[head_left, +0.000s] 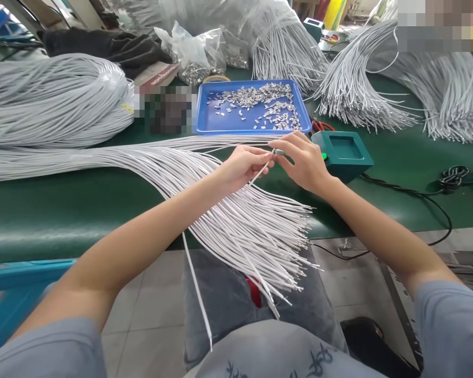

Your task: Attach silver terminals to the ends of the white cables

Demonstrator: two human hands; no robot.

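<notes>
My left hand [244, 168] pinches a thin white cable [259, 173] near its end, above a fanned-out bundle of white cables [236, 226]. Thumb and fingers of my right hand [305, 161] close on a small silvery metal connector [278, 151] at that cable's end. The fingertips of both hands nearly meet, and whether the connector sits on the cable I cannot tell. Just behind them lies a blue tray [220, 126] with many loose small metal connectors [260, 95]. A green box-shaped device [345, 152] with a lit green spot stands beside my right hand.
Coiled grey cables [55, 100] lie at the left, more cable bundles [358, 79] at the back right. Plastic bags of metal parts [197, 58] stand behind the tray. A black cord [413, 193] runs across the green table [63, 210]. Cable ends hang over the front edge above my lap.
</notes>
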